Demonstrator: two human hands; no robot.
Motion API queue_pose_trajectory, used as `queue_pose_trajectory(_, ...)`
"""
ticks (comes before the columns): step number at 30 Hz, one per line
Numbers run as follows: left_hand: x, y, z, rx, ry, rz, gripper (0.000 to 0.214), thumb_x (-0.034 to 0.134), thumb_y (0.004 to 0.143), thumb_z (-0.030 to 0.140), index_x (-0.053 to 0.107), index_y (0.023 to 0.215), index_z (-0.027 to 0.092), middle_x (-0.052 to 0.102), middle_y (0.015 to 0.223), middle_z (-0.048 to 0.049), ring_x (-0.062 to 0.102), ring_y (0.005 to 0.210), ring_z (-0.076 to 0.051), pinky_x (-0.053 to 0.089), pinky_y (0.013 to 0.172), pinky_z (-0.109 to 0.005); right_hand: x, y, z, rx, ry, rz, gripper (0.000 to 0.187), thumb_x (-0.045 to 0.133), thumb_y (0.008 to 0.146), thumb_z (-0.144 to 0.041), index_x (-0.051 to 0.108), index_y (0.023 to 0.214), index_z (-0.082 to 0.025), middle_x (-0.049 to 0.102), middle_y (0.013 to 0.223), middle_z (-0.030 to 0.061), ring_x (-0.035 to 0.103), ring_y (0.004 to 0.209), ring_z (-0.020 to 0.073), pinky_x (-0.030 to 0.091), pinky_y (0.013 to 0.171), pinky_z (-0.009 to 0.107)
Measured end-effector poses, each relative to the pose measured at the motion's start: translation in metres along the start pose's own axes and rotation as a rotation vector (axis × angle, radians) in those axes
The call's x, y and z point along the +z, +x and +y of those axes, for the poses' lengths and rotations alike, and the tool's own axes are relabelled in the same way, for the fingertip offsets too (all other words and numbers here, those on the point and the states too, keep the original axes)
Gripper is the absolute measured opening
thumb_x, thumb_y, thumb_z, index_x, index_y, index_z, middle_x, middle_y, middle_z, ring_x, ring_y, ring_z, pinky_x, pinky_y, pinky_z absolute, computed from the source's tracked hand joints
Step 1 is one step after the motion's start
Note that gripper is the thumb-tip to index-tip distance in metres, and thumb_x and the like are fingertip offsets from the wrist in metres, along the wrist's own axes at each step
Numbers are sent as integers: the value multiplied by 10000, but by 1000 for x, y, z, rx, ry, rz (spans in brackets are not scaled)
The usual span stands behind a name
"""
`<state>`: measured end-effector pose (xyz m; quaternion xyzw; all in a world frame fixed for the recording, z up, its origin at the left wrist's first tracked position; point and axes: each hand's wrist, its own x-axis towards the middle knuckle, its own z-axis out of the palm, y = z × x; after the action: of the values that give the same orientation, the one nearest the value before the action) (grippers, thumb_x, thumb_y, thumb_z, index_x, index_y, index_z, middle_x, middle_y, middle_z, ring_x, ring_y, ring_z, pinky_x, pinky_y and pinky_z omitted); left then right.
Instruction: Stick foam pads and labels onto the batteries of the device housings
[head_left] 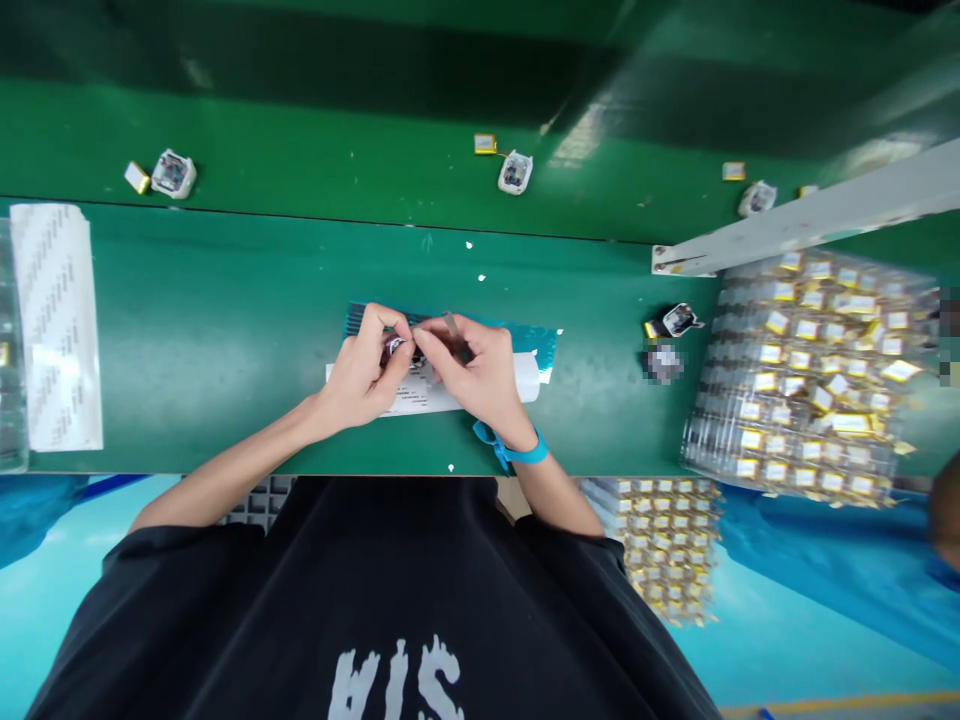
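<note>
In the middle of the bench, my left hand point(369, 368) is closed, thumb and fingers pinching a small electronic device point(395, 346) with white and dark parts, mostly covered by the fingers. Close against it, my right hand point(478, 372) is closed too, its thumb and forefinger tips meeting at the device. A thin grey tool point(450, 324) sticks up from the right hand's grip; its tip is hidden. Beneath both hands lie a printed white label sheet point(424, 397), curled at its right end, and a blue-teal sheet point(536, 347). A blue band point(531, 452) circles my right wrist.
Beyond the bench point(225, 300), a green strip carries white device housings point(516, 173) with batteries point(485, 144) beside them. At right stand stacked clear trays of batteries point(806, 380), below a white metal bar point(817, 210). Another open housing point(679, 320) lies near. Label sheets point(56, 330) lie left.
</note>
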<state>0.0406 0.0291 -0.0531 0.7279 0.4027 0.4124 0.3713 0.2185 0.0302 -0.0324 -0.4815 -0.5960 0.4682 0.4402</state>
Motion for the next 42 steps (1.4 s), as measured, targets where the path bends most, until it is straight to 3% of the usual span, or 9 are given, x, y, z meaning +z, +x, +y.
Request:
queue_pose_trajectory(4,4,-2,0,-37,-11,7,115,508,1073,314,415,1104,253,489,716,63,520,475,-89,363,445,-216,1,3,0,137,188,-77,405,746,898,-596,699,863,-195,623,585,-60,495,445,72,434,463,230)
queue_pose_trajectory(10,-1,4,3,-6,92,9,146,492,1086,338,518,1147,208,703,876,-6,626,572,-97,467,540,-229,2,2,-2,132,150,18,500,721,871,-703,681,771,-215,515,468,-87,429,387,72,373,430,245)
queue_pose_trajectory(13,-13,12,2,116,228,-20,224,433,1116,327,614,1102,196,774,900,-28,679,646,-126,529,692,-282,-10,3,-8,87,123,30,572,581,983,-683,645,664,-213,607,518,-46,476,394,69,413,473,256)
queue_pose_trajectory(17,-25,21,-8,173,413,-65,283,389,1114,283,652,1066,187,813,1024,-63,759,926,-210,510,951,-394,-32,2,-12,18,137,115,673,383,1039,-728,696,735,-216,762,817,31,664,616,125,516,563,283)
queue_pose_trajectory(21,-30,18,-15,69,447,-156,329,361,1119,308,656,1078,170,807,1063,-88,750,917,-236,507,917,-411,-47,-7,-2,59,-9,97,744,309,1023,-779,720,705,-247,632,567,-1,606,532,133,526,557,297)
queue_pose_trajectory(23,-31,15,-16,46,433,-155,330,359,1120,303,660,1097,169,804,1060,-87,748,919,-235,509,914,-408,-48,-15,8,131,13,45,760,300,1002,-812,750,768,-245,663,576,8,631,525,142,547,545,302)
queue_pose_trajectory(29,-36,10,-11,63,456,-162,281,400,1101,247,668,1105,163,803,1036,-92,753,917,-244,534,926,-438,-39,-43,36,181,22,17,566,495,1023,-681,777,1009,-190,810,849,70,780,773,184,637,727,328)
queue_pose_trajectory(35,-37,-15,2,300,571,-232,185,503,1044,168,664,1133,193,793,1100,-102,730,1081,-284,547,949,-473,-40,-53,31,122,-63,140,328,725,944,-533,776,992,-213,815,873,44,766,754,173,612,714,313)
queue_pose_trajectory(42,-19,-44,0,227,483,-249,258,489,1045,151,684,1211,185,784,1115,-115,736,1085,-273,577,885,-419,-33,-53,22,122,-153,-3,391,519,1067,-505,731,927,-207,812,871,47,761,733,152,593,651,278)
